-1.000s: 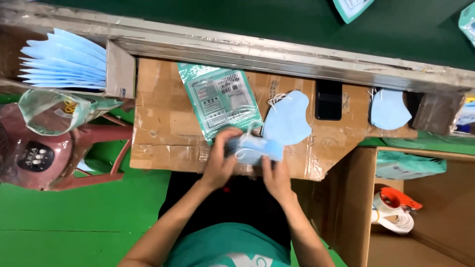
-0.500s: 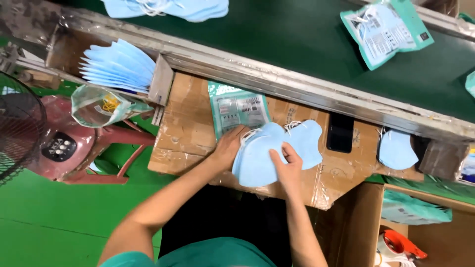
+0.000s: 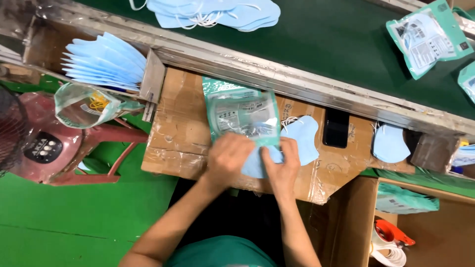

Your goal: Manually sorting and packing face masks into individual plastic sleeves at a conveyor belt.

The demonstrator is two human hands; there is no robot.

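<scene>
Both hands, left hand (image 3: pixel 228 154) and right hand (image 3: pixel 282 165), gripped a folded blue mask (image 3: pixel 255 163) at the clear pouch (image 3: pixel 242 116) mouth (on the cardboard desk (image 3: pixel 178 128)); insertion under way, requiring a straight push

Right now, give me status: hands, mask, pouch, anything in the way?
Left hand and right hand both gripping folded blue mask at mouth of clear-and-green pouch. Second blue mask lies just right, touching. Dark phone beyond, clear of hands.
</scene>
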